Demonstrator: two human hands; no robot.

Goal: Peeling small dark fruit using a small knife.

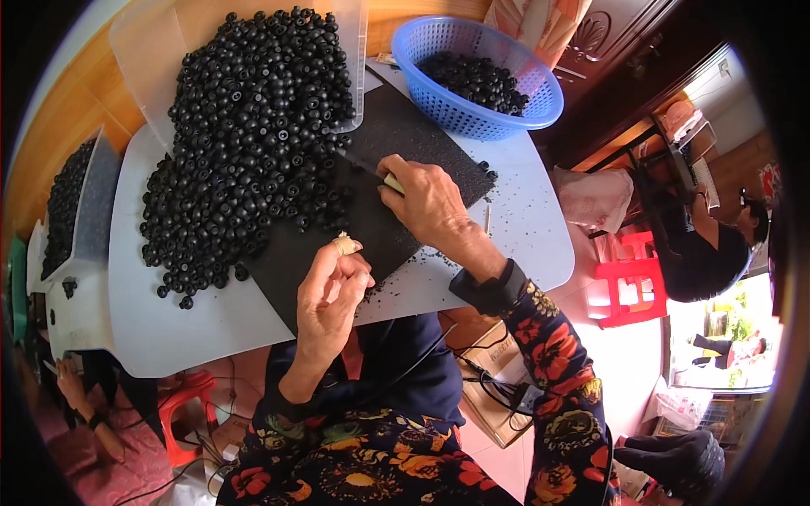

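Observation:
My right hand (pixel 428 202) is closed around the pale green handle of a knife (pixel 393 183). Its thin blade points left toward a large heap of small, round, black pieces with open ends (pixel 253 126). My left hand (pixel 329 291) is raised over the near edge of a dark mat (pixel 380 126), its fingers curled in. Tan tape (pixel 347 244) wraps one fingertip, and whether those fingers hold anything is hidden. The heap spills out of a clear plastic bin (pixel 139 42) onto the mat and the white table (pixel 139 325).
A blue perforated basket (pixel 409 80) with more black pieces stands at the far right. Another clear bin (pixel 97 202) sits at the left. Black scraps (pixel 434 266) litter the table's right side. Red stools (pixel 637 282) and other people (pixel 704 244) are beyond the table.

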